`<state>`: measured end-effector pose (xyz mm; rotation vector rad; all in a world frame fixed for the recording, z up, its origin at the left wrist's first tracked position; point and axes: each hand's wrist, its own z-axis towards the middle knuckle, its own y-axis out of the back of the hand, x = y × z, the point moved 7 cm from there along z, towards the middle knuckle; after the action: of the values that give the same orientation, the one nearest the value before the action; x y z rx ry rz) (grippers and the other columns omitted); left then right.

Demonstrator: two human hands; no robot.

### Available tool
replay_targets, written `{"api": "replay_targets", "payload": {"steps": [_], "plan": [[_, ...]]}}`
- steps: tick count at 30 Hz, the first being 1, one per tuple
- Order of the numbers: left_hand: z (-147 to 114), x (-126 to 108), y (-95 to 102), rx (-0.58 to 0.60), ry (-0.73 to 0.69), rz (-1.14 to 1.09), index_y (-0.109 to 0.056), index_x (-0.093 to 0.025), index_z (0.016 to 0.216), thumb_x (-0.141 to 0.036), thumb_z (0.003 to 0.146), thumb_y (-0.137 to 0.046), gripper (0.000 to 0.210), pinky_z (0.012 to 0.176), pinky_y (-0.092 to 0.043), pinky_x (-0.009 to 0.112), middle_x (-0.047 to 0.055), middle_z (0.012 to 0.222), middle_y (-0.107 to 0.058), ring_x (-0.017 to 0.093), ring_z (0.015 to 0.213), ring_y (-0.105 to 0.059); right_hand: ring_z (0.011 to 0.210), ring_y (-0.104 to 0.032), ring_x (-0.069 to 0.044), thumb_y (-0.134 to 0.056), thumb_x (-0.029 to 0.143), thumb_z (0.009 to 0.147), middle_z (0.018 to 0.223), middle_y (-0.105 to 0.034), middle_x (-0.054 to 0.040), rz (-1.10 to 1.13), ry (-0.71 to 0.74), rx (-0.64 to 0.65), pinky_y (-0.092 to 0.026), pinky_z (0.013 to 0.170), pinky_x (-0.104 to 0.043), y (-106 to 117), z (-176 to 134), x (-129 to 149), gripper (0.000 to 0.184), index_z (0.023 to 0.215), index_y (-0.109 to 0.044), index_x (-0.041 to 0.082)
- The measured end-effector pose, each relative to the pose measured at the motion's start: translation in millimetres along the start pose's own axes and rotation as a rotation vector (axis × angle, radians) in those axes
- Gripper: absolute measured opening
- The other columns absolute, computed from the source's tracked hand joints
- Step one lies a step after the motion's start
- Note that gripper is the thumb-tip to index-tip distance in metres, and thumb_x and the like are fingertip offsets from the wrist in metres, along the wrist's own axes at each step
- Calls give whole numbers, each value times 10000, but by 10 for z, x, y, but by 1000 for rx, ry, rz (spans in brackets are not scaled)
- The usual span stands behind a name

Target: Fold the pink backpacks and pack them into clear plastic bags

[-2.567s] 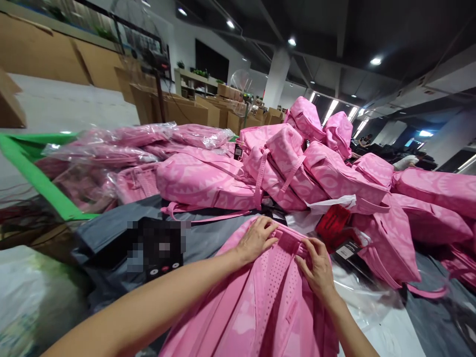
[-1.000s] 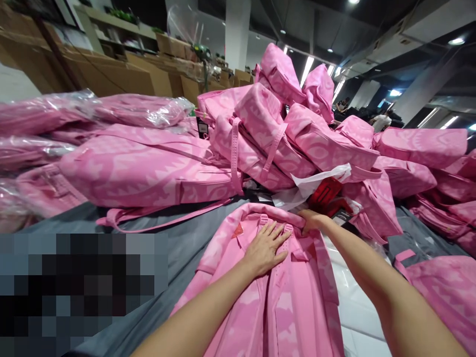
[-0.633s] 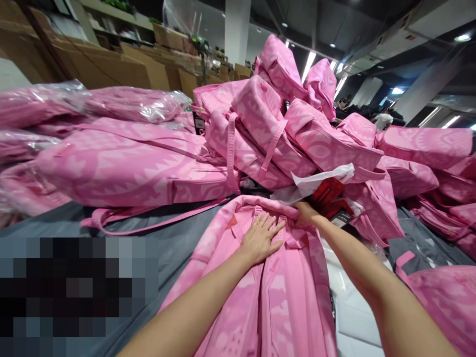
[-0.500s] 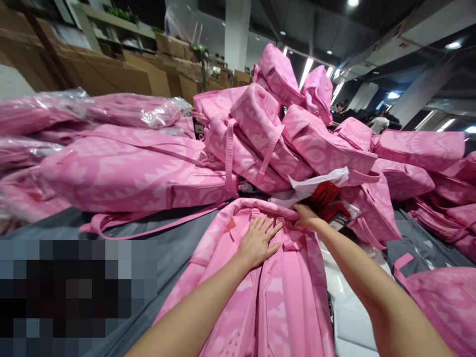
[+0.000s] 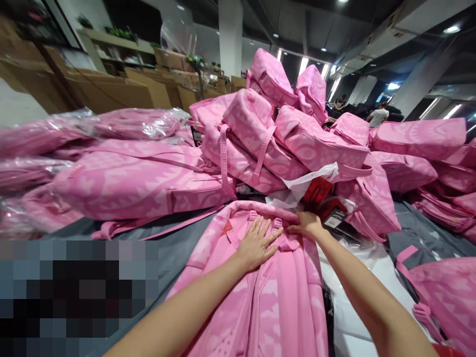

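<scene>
A pink patterned backpack (image 5: 286,297) lies in front of me with its strap side up, its top edge pointing away. My left hand (image 5: 256,245) rests flat on its upper back panel, fingers spread beside the shoulder straps. At the top right corner, my right hand (image 5: 308,225) grips the backpack's edge, with a digit laid over the panel and the other fingers partly hidden. Just beyond that hand are a red tag (image 5: 317,192), white tissue paper (image 5: 303,186) and a black-and-white label (image 5: 334,218).
More pink backpacks (image 5: 256,116) are heaped behind. Another backpack (image 5: 141,186) lies at left, near plastic-wrapped ones (image 5: 137,123). White sheets and clear plastic (image 5: 349,292) lie at right, beside another pink bag (image 5: 446,292). Cardboard (image 5: 107,91) stands behind; people are far off.
My right hand has shifted slightly at the corner, and a digit now shows over the panel. The left hand stays flat on the backpack. The camera view has moved a little.
</scene>
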<state>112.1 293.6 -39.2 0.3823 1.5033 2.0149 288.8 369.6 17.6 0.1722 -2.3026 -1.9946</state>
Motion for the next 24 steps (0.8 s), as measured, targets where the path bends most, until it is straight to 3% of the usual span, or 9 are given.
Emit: {"api": "replay_targets", "payload": {"steps": [4,8,12,15,20,24], "plan": [[-204,-88,102,-99,22,-32,-448,-374,1531,-547,1025,-464,535,1236,-225,553,79,1599,-439,336,1481,-377,1019,-711,-287,-729,568,864,1074,-759,-129,-38,7,46,-514,795,-315,25,-139,90,408,1018,-756,191],[-268,-117,110,-95,43,-57,-459,-361,1526,-548,1013,-485,547,1241,-232,552,75,1589,-454,336,1484,-371,997,-719,-265,-726,592,853,1072,-766,-65,-30,52,92,-477,713,-270,35,-120,96,398,1061,-750,255],[-244,-78,114,-51,70,-76,-488,-347,1511,-563,1009,-483,547,1236,-250,561,86,1575,-472,355,1494,-355,1027,-704,-248,-776,476,846,1103,-756,-54,-56,98,106,-463,744,-258,65,-137,103,350,1110,-730,250],[-235,-77,109,-40,71,-69,-474,-342,1520,-554,1018,-467,545,1237,-251,556,90,1586,-456,349,1498,-350,1071,-690,-263,-752,452,876,1150,-739,-83,-81,58,65,-462,758,-270,47,-126,79,345,1134,-711,228],[-176,-71,79,-55,92,-51,-448,-317,1539,-540,1021,-470,564,1237,-237,566,102,1586,-454,352,1498,-345,939,-707,-254,-691,536,909,1020,-753,-75,-111,-59,-25,-454,663,-280,6,-142,65,339,1043,-706,225],[-138,-73,69,-52,86,-57,-430,-309,1549,-533,1023,-473,574,1235,-254,554,120,1577,-462,333,1484,-379,1161,-603,-275,-652,322,965,1239,-674,-118,-167,25,-221,-459,885,-334,96,-378,285,261,1202,-666,214]]}}
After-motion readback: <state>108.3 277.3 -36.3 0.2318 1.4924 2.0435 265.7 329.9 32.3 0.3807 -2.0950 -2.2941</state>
